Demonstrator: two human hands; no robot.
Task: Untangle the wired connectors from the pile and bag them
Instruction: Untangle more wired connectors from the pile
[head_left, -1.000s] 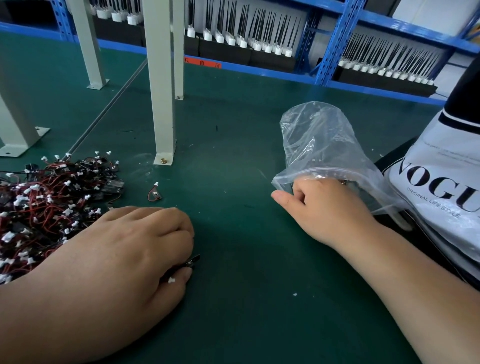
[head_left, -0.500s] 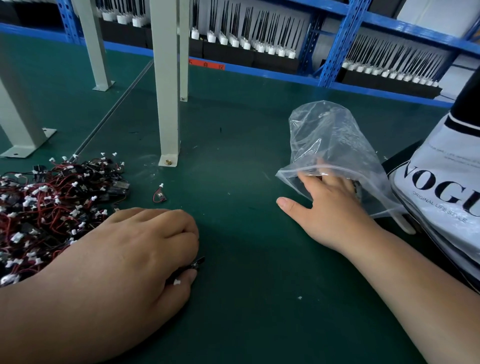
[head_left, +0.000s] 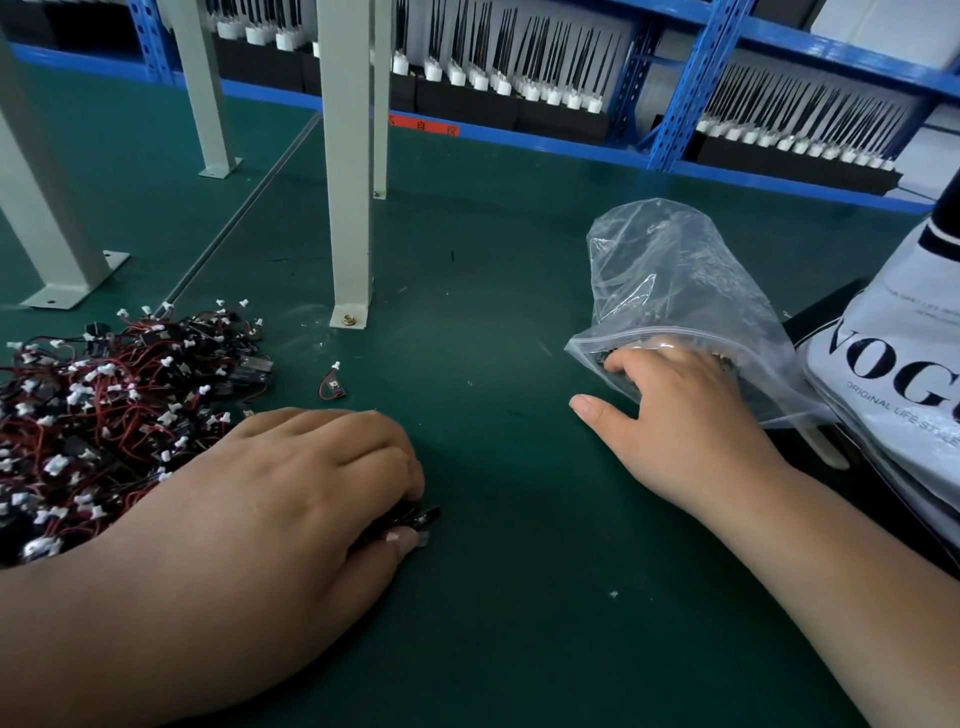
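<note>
Right hand (head_left: 685, 431) in bag (head_left: 675, 260) (left (head_left: 270, 493): connectors (head_left: 423, 518))

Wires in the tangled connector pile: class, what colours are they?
Red and black wires, ending in white plugs; the head view shows them best.

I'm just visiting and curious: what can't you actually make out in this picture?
Head view: what the left hand grips; curled fingers cover all but dark tips.
What the right hand holds, if anything: hidden inside the crinkled clear plastic zip bag.
Tangled red-and-black wired connector pile: cut by left edge.
White printed bag: cut by right edge.
</note>
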